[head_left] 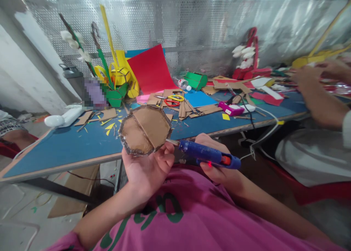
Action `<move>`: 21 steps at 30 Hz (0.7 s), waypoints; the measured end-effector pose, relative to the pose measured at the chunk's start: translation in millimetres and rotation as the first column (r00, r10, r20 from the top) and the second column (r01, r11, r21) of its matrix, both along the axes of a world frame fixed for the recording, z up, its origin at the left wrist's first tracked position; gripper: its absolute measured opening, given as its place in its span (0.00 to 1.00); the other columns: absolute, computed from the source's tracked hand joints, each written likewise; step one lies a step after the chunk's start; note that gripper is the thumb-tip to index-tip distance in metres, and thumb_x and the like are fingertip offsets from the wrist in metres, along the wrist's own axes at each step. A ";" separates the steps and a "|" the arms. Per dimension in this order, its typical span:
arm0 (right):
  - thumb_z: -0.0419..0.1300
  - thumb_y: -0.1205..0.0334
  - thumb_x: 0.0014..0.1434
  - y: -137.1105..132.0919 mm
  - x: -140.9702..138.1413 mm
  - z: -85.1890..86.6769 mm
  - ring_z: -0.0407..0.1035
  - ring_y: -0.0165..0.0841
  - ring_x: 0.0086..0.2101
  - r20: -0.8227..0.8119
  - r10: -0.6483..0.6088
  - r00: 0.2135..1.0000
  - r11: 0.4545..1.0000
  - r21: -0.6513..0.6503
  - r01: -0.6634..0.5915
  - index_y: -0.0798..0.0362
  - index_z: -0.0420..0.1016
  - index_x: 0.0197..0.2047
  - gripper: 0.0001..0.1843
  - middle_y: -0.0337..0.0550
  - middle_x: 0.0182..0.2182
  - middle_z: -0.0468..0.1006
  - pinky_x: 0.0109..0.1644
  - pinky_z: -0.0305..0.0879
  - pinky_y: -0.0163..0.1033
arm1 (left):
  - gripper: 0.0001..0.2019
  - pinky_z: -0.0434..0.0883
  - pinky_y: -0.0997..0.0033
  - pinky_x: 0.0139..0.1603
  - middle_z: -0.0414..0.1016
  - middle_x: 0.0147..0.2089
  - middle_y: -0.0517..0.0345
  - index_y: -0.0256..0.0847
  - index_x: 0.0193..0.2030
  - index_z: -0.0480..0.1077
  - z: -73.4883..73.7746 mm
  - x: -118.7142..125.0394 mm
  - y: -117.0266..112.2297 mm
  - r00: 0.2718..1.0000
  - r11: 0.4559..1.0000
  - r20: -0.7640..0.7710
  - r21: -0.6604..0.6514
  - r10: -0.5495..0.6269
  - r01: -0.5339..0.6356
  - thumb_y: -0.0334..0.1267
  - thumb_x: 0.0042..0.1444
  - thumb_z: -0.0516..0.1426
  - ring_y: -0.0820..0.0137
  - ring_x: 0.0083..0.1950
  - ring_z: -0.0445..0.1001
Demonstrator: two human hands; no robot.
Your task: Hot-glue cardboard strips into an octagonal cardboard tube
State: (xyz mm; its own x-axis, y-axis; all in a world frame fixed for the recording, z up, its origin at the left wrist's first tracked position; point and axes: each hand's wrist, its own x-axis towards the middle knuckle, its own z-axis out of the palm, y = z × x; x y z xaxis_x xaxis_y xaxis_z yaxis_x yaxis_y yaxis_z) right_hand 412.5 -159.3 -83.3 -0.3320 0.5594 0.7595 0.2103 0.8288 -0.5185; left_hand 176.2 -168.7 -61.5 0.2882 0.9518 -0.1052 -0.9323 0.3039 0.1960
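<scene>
My left hand [148,167] grips a hexagonal brown cardboard piece [145,129] from below, holding it tilted up in front of my chest. A raised strip crosses the piece's face and its edges look shiny. My right hand [216,163] is closed round a blue hot glue gun [208,155] with an orange trigger part. The gun's metal nozzle touches the cardboard's lower right edge. A white cable runs from the gun's rear toward the table.
A blue-topped table [68,148] holds cardboard scraps, red paper [150,70], scissors [172,99], green and yellow paper models [117,83] and a pink box [231,108]. A seated person's arms [315,94] work at the right. A perforated metal panel backs the table.
</scene>
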 end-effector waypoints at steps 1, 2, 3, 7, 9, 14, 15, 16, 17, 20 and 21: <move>0.63 0.39 0.82 0.1 0.6 0.1 0.72 0.45 0.37 -0.010 -0.013 1.000 1.000 -0.012 0.013 0.44 0.78 0.41 0.21 0.44 0.36 0.79 0.46 0.71 0.55 | 0.31 0.77 0.72 0.30 0.80 0.45 0.45 0.42 0.63 0.77 -1.0 -0.7 0.2 1.000 1.000 0.008 0.011 -0.011 0.011 0.65 0.66 0.62 0.58 0.41 0.81; 0.63 0.38 0.82 0.0 1.2 0.0 0.72 0.45 0.38 -0.021 -0.024 0.999 0.999 -0.023 0.023 0.44 0.78 0.41 0.22 0.45 0.36 0.79 0.46 0.72 0.55 | 0.31 0.77 0.72 0.31 0.81 0.46 0.45 0.42 0.63 0.77 -1.9 -1.4 0.4 1.000 1.000 0.017 0.018 -0.023 0.022 0.63 0.65 0.64 0.58 0.42 0.81; 0.62 0.38 0.83 -0.3 1.6 -0.4 0.72 0.45 0.38 -0.028 -0.032 0.999 0.999 -0.035 0.031 0.45 0.79 0.41 0.23 0.46 0.37 0.79 0.46 0.72 0.54 | 0.31 0.78 0.72 0.32 0.81 0.47 0.46 0.42 0.63 0.77 -2.3 -2.0 0.4 0.999 0.999 0.027 0.021 -0.033 0.033 0.62 0.64 0.65 0.59 0.42 0.82; 0.61 0.37 0.84 -1.8 1.6 -3.0 0.72 0.46 0.38 -0.067 -0.050 0.996 0.998 -0.051 0.047 0.43 0.82 0.42 0.23 0.46 0.37 0.80 0.46 0.72 0.54 | 0.30 0.79 0.72 0.31 0.81 0.47 0.46 0.42 0.63 0.76 -0.4 -2.7 -0.5 0.998 0.999 0.050 0.006 -0.040 0.040 0.62 0.63 0.65 0.59 0.42 0.83; 0.60 0.36 0.84 -2.8 0.6 -3.5 0.73 0.46 0.39 -0.092 -0.036 0.995 0.998 -0.054 0.031 0.43 0.81 0.42 0.24 0.46 0.37 0.80 0.45 0.71 0.53 | 0.31 0.79 0.72 0.30 0.79 0.46 0.46 0.42 0.63 0.76 1.6 -1.9 -1.3 0.999 0.999 0.039 -0.005 -0.037 0.037 0.64 0.64 0.62 0.59 0.41 0.82; 0.61 0.31 0.82 -3.7 -3.4 0.1 0.72 0.43 0.37 -0.022 0.024 0.999 0.998 -0.064 -0.026 0.45 0.76 0.40 0.28 0.43 0.35 0.78 0.43 0.70 0.51 | 0.33 0.78 0.73 0.28 0.77 0.43 0.46 0.41 0.60 0.77 3.5 0.8 -1.3 1.000 1.000 -0.024 -0.025 0.004 -0.005 0.69 0.68 0.57 0.59 0.40 0.81; 0.61 0.31 0.82 -3.1 -4.3 0.6 0.71 0.42 0.36 -0.006 0.023 1.000 0.998 -0.053 -0.024 0.45 0.75 0.40 0.28 0.42 0.35 0.77 0.44 0.70 0.52 | 0.33 0.78 0.73 0.28 0.77 0.43 0.47 0.41 0.60 0.77 3.1 1.1 -0.8 0.999 1.000 -0.031 -0.028 0.011 -0.012 0.69 0.68 0.56 0.59 0.40 0.81; 0.61 0.31 0.82 -2.1 -5.2 0.7 0.70 0.42 0.36 -0.001 0.018 1.000 0.999 -0.041 -0.018 0.45 0.75 0.40 0.28 0.41 0.34 0.77 0.44 0.70 0.52 | 0.33 0.78 0.73 0.28 0.77 0.42 0.47 0.41 0.60 0.77 2.4 1.2 -0.3 0.999 1.000 -0.033 -0.028 0.013 -0.014 0.69 0.68 0.56 0.59 0.40 0.81; 0.61 0.32 0.83 -0.8 -5.8 0.3 0.70 0.42 0.36 -0.006 0.012 1.000 0.999 -0.035 -0.012 0.45 0.74 0.40 0.28 0.41 0.34 0.76 0.44 0.70 0.52 | 0.33 0.78 0.73 0.28 0.77 0.42 0.47 0.41 0.61 0.77 1.6 1.1 0.3 0.999 1.000 -0.034 -0.024 0.012 -0.013 0.69 0.68 0.57 0.59 0.40 0.81; 0.60 0.35 0.84 4.1 -6.5 -4.5 0.71 0.43 0.37 -0.040 0.014 0.999 0.999 -0.041 -0.016 0.45 0.75 0.39 0.26 0.42 0.34 0.77 0.43 0.70 0.51 | 0.33 0.79 0.73 0.30 0.79 0.42 0.45 0.39 0.62 0.77 -0.6 0.1 1.4 1.000 1.000 -0.030 -0.003 -0.001 0.001 0.66 0.66 0.59 0.59 0.40 0.81; 0.60 0.36 0.84 5.8 -6.4 -7.1 0.72 0.43 0.37 -0.056 0.017 0.998 0.999 -0.040 -0.019 0.44 0.77 0.40 0.25 0.43 0.35 0.78 0.43 0.71 0.51 | 0.33 0.79 0.72 0.30 0.80 0.43 0.45 0.39 0.62 0.77 -0.9 -0.3 1.5 1.000 1.000 -0.027 0.000 -0.008 0.008 0.66 0.65 0.59 0.58 0.40 0.81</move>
State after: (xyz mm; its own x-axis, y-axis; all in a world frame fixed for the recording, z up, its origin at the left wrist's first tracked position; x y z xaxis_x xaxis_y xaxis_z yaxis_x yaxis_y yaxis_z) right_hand 406.1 -153.5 -90.4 -0.3004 0.5839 0.7542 0.1652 0.8106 -0.5618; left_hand 176.0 -167.2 -62.3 0.2930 0.9494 -0.1130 -0.9241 0.3115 0.2213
